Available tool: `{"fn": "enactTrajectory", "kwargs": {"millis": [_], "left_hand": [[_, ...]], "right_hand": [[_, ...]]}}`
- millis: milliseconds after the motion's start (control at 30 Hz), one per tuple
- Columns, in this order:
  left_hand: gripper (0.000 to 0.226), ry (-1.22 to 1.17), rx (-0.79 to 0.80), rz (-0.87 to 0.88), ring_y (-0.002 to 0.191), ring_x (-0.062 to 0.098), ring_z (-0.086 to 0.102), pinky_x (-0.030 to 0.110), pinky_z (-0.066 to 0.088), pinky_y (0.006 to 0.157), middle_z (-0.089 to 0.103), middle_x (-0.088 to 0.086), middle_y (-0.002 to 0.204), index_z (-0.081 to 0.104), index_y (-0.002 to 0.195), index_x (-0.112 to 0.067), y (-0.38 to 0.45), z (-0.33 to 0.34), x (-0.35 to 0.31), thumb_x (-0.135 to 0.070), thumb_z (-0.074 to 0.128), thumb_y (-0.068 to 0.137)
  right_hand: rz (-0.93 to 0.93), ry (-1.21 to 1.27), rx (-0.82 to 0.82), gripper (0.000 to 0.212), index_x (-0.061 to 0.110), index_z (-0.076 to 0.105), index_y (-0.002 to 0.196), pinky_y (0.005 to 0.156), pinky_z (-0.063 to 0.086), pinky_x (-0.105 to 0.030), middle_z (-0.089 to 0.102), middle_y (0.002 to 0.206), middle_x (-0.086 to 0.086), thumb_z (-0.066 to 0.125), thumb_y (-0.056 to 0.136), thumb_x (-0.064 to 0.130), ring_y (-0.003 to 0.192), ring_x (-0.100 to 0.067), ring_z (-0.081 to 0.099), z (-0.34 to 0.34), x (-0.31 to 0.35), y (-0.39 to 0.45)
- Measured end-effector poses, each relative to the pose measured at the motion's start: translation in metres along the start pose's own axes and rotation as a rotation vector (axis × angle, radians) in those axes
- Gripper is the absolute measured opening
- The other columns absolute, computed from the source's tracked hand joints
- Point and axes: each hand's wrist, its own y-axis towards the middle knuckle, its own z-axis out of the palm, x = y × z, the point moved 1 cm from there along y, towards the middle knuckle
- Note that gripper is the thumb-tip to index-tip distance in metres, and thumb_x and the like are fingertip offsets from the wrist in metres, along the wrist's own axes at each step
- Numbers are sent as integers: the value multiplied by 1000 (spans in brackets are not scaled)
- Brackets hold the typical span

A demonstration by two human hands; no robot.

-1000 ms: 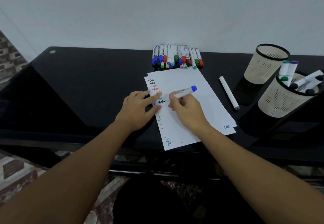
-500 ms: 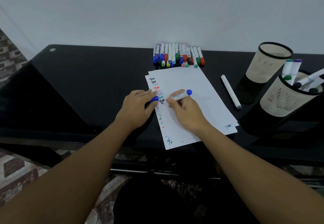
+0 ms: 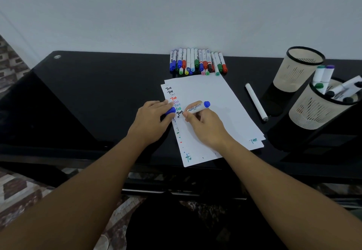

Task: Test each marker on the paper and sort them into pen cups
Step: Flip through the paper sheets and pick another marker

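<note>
Cap newly off and held in the left hand (image 3: 151,121), the blue marker (image 3: 196,107) gripped by the right hand (image 3: 203,126) meets the paper (image 3: 211,97) below earlier test words; cups (image 3: 299,67) wait right of the paper.

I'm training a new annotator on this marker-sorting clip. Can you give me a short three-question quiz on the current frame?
1. True or false: the right hand holds a blue marker over the paper.
2. What does the left hand hold? A) a blue cap B) a red marker C) a pen cup
3. Fill in: the nearer pen cup holds several markers, while the loose white marker lies on the ____ between paper and cups.

Key: 1 true; 2 A, the blue cap; 3 desk.
</note>
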Motion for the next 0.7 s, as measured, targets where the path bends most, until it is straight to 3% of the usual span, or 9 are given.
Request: {"fn": "enactTrajectory", "kwargs": {"millis": [133,333,433,567,700], "left_hand": [[48,1,3,-4,141,20,38,46,35,115,51,-6,152,52,147,-28,-1,0,0,-45,52,103],[47,-12,-8,-1,140,20,39,46,36,114,52,-5,151,54,145,-27,-1,0,0,-44,53,102],[47,-7,-2,-7,141,19,38,46,35,115,51,-6,152,54,146,-28,-2,0,-1,-45,53,102],[47,-6,-8,-5,140,19,38,45,35,115,51,-6,152,54,146,-28,-1,-1,-1,-45,53,102],[47,-9,-6,0,140,19,39,45,36,115,52,-6,151,55,145,-27,0,0,-1,-45,53,102]], "right_hand": [[11,42,-38,32,17,70,107,87,57,-43,71,100,2,52,106,43,91,-13,66,-1,0,-2],[-2,7,3,32,17,68,111,81,57,-38,70,97,1,51,106,43,87,-13,65,-4,4,-4],[19,50,3,32,14,66,113,87,58,-43,71,104,-3,52,106,42,93,-18,67,-4,4,-7],[55,124,-34,34,12,68,105,89,57,-52,72,98,-4,54,105,43,92,-22,68,-5,5,-7],[56,95,-26,35,12,69,109,89,57,-51,72,102,-3,53,105,43,94,-21,68,-4,5,-7]]}}
